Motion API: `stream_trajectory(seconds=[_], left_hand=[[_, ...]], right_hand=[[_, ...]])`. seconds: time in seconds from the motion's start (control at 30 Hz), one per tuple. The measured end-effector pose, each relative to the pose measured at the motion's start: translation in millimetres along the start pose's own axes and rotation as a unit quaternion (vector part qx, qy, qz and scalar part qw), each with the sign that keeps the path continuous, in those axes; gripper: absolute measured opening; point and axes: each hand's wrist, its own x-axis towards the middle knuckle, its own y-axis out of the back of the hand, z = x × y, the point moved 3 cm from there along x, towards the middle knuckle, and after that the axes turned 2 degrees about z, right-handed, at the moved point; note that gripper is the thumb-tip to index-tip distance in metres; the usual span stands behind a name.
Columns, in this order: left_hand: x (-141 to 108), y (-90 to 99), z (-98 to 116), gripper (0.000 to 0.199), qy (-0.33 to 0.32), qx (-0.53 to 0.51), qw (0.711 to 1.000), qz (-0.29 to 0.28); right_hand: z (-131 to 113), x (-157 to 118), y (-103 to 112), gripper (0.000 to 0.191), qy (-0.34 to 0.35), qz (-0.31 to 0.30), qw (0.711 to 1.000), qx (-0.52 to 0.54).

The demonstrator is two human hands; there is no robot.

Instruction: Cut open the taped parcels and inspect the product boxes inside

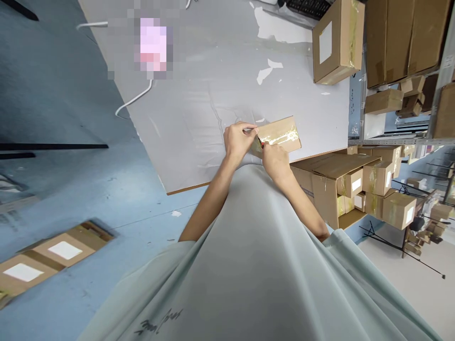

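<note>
A small brown cardboard box (pixel 279 128) with shiny clear tape along its top lies slightly turned on the grey table, close to my body. My left hand (pixel 237 141) is at its left end, thumb and fingers pinched together at the box's corner. Wrapped in a fist, my right hand (pixel 276 160) rests against the near side of the box. A small tool with a red part (pixel 262 145) sticks out of that fist toward the left end. Most of the tool is hidden, so its exact kind does not show.
The grey table (pixel 185 104) has torn white patches. A taped carton (pixel 336 45) stands at its far right, near a black keyboard (pixel 309 7). White cable (pixel 137 98) runs over the left edge beside a pixelated area. Right of me, a large open carton (pixel 325 189) holds smaller boxes.
</note>
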Motion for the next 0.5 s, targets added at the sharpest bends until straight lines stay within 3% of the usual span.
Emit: stream_trajectory(seconds=[0.1,0.3,0.4,0.5], left_hand=[[-2.3,-0.7,2.7,0.017,0.003,0.005,1.0,0.015],[-5.0,-2.7,5.3,0.02,0.002,0.018,1.0,0.023],[-6.2,-0.1,4.4,0.023,-0.008,0.019,1.0,0.009],[-7.9,4.0,7.3,0.025,-0.014,0.022,1.0,0.005]], right_hand=[[5.4,-8.1,-7.0,0.046,-0.037,-0.028,0.999,-0.029],[13.6,-26.4,-10.4,0.039,-0.03,-0.041,0.999,-0.02],[26.5,-38.4,-0.6,0.041,-0.03,-0.022,0.999,-0.001],[55.2,-42.5,8.1,0.045,-0.037,0.025,0.999,0.032]])
